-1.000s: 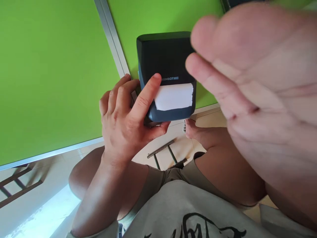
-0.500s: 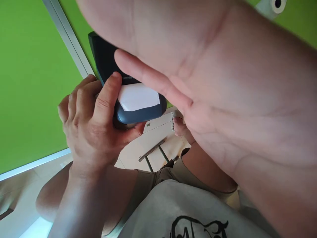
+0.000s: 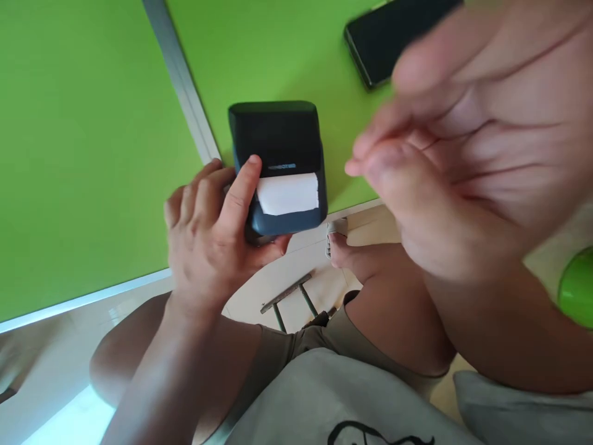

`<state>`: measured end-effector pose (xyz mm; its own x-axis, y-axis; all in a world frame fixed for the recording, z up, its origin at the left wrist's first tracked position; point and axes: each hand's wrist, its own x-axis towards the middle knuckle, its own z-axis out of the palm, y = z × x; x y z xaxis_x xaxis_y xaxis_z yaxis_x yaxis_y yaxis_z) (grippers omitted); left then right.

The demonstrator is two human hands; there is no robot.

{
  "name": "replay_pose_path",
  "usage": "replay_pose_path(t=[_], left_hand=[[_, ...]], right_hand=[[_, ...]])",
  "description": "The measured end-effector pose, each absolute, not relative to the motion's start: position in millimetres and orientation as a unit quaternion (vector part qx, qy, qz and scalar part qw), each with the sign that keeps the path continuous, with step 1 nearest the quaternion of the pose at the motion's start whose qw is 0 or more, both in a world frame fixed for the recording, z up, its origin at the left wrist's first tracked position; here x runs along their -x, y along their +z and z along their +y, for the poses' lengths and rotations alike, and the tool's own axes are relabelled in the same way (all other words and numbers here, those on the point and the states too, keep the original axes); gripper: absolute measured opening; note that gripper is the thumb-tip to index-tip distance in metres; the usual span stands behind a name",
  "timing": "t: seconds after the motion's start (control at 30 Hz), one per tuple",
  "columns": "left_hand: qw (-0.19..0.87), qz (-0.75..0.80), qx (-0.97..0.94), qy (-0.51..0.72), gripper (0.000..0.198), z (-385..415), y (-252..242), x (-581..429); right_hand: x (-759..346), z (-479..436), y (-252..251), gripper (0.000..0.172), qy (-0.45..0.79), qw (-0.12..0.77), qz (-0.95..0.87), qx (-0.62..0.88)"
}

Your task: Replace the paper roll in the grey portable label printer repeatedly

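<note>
My left hand (image 3: pixel 210 222) is closed round a small dark portable printer (image 3: pixel 282 139), its thumb lying on the top face near some tiny lettering. A strip of white paper (image 3: pixel 290 193) lies across the printer's blue-grey front part. To the right, my right hand (image 3: pixel 467 142) is raised close to the camera, palm in view and fingers loosely curled. A gap shows between its upper digit and the lower ones, and nothing is visible in the palm. Blur softens its fingertips, which are apart from the printer.
The green table (image 3: pixel 83 154) has a metal strip (image 3: pixel 185 93) across it and a pale front edge. A black smartphone (image 3: pixel 389 40) lies at the back, partly behind my right hand. At the right edge is a green round object (image 3: pixel 579 287). A stool-like frame (image 3: pixel 290 296) stands on the floor.
My right hand has drawn back to the right from over the printer, uncovering it and the smartphone. My left hand and the printer appear slightly further right in the view.
</note>
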<state>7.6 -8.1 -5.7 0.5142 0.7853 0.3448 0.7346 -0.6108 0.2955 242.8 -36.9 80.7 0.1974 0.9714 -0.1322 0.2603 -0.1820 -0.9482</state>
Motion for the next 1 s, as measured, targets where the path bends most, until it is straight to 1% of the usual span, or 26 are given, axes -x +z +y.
replay_pose_path(t=[0.07,0.1,0.13,0.17,0.23,0.33,0.4,0.53,0.67,0.8,0.9,1.0], left_hand=[[0.069,0.459,-0.858,0.217,0.105,-9,-4,-9],[0.083,0.473,-0.853,0.204,0.108,-10,-4,-9],[0.09,0.479,-0.85,0.2,0.108,-11,-3,-10],[0.094,0.482,-0.849,0.195,0.106,-11,-3,-10],[0.096,0.484,-0.849,0.19,0.099,-12,-2,-11],[0.094,0.483,-0.849,0.19,0.098,-11,-2,-11],[0.095,0.486,-0.848,0.187,0.101,-10,-2,-11],[0.111,0.493,-0.845,0.174,0.104,-6,0,-9],[0.125,0.492,-0.846,0.164,0.099,-1,1,-7],[0.112,0.494,-0.848,0.158,0.105,2,3,-9],[0.111,0.493,-0.848,0.157,0.107,3,4,-9],[0.111,0.489,-0.85,0.16,0.103,0,4,-9]], right_hand=[[-240,-24,72,0.009,0.345,0.489,-0.553,0.58],[-239,-20,64,0.009,0.3,0.516,-0.584,0.551],[-238,-17,54,0.015,0.247,0.531,-0.617,0.526],[-240,-14,43,0.019,0.231,0.534,-0.616,0.531],[-245,-10,22,0.016,0.235,0.489,-0.621,0.566],[-253,-4,-1,0.03,0.249,0.412,-0.622,0.618],[-253,0,-6,0.032,0.277,0.389,-0.612,0.631],[-247,6,-5,0.033,0.317,0.393,-0.599,0.622],[-242,8,-6,0.039,0.304,0.384,-0.596,0.636],[-241,6,-8,0.041,0.292,0.359,-0.603,0.65],[-244,5,-8,0.046,0.312,0.352,-0.612,0.636],[-250,3,-8,0.055,0.338,0.35,-0.623,0.612]])
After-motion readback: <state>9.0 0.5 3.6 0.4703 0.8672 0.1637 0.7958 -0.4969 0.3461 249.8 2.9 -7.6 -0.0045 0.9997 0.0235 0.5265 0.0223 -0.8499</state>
